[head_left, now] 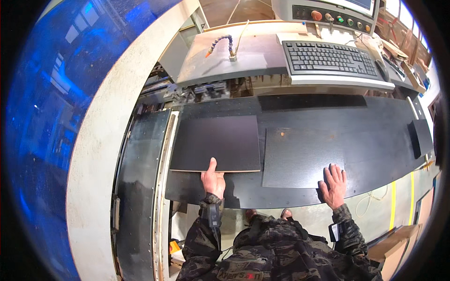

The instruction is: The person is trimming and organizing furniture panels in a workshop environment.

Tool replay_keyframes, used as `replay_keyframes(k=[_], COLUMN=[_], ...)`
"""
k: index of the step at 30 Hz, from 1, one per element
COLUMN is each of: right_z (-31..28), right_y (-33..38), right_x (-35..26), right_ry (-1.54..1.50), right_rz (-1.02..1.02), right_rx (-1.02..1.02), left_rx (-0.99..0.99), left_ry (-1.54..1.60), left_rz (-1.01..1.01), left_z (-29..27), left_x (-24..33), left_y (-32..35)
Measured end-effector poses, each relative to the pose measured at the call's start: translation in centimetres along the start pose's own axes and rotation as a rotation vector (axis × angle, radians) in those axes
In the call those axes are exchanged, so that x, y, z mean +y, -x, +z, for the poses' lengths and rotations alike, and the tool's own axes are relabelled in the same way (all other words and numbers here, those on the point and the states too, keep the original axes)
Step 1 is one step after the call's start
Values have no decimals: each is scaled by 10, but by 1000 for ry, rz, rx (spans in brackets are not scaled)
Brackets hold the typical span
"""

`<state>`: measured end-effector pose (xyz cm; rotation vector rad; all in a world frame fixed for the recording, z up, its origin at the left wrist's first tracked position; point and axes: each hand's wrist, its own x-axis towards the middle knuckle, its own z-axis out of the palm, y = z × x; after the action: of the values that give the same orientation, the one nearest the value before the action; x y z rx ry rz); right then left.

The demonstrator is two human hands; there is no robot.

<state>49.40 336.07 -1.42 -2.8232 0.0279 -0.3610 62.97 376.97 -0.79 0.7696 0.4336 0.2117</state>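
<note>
A dark brown, nearly black rectangular board [216,140] with a pale front edge lies at the left of the black machine table. My left hand [214,181] grips its near edge, thumb on top and the other fingers hidden beneath. To its right, a thinner dark grey panel [300,159] rests flat, with a small light mark near its far left corner. My right hand [333,186] lies palm down with fingers apart over that panel's near right corner; whether it presses the panel or the table is hard to tell.
Left of the black table [375,154] run a metal rail [161,159] and a blue-windowed machine cover [51,117]. Beyond it are a keyboard [333,61], a bendable coolant hose [222,44] and a button panel [333,18]. An upright dark stop [420,138] stands at the right end.
</note>
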Motion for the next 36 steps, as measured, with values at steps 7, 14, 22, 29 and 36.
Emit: replay_keyframes(k=[7, 14, 22, 29, 36], right_z=[-1, -2, 4, 0, -2], right_y=[1, 0, -4, -5, -5], right_x=[-3, -6, -3, -3, -8], right_ry=[1, 16, 35, 33, -14], right_rz=[-24, -15, -1, -5, -17], right_rx=[10, -4, 7, 0, 6], left_rx=[72, 77, 27, 202, 414], left_ry=[-39, -32, -361, -1907, -1903], left_rz=[-9, -32, -114, 501, 586], left_z=[-9, -39, -59, 15, 23], left_x=[14, 46, 94, 39, -11], left_y=[-81, -186, -233, -117, -137])
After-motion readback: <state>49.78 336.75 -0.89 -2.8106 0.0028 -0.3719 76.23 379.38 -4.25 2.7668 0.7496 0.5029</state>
